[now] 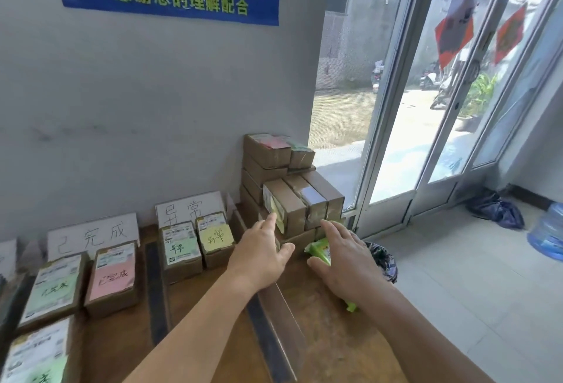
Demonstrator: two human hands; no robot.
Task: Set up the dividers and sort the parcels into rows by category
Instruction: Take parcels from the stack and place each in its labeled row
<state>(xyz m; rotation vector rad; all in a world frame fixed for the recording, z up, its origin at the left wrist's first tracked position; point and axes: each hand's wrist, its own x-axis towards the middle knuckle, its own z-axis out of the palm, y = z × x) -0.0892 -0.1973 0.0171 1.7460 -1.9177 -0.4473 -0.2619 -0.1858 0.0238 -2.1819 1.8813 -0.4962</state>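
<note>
Now I reach with both hands to the parcel stack (292, 196) on the counter (313, 306).
My left hand (263, 256) and right hand (344, 257) have straight, spread fingers, holding nothing.

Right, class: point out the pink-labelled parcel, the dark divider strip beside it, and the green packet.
pink-labelled parcel (113, 279), head view, on its pink label.
dark divider strip (157, 291), head view, mid-length of the strip.
green packet (319, 250), head view, on its exposed upper end.

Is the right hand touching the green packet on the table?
Touching. The head view shows the right hand lying flat over the green plastic packet, which sticks out from under it.
</note>
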